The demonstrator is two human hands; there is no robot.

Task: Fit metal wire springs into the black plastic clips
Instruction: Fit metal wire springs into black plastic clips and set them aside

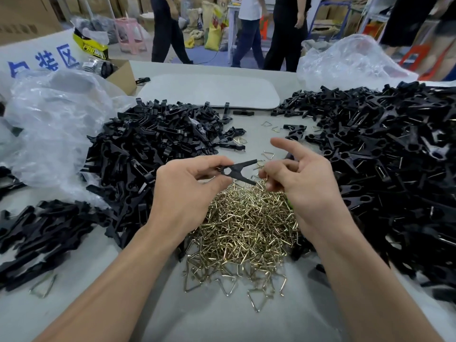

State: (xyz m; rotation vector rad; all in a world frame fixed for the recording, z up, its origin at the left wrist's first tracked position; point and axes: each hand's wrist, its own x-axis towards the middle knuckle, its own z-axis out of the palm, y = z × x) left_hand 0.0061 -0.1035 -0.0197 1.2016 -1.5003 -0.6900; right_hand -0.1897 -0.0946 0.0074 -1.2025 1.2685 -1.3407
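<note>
Left hand pinches black plastic clip; right hand pinches gold wire spring, unseated. Large fitted-clip pile right of hands, unfitted-clip pile left.

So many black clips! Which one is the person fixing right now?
Find the gold spring pile in the middle of the table. Just above it, the left hand pinches one black clip, its two legs pointing at the right hand, which pinches a wire spring. It's the only clip held up, not lying in a heap.
</note>
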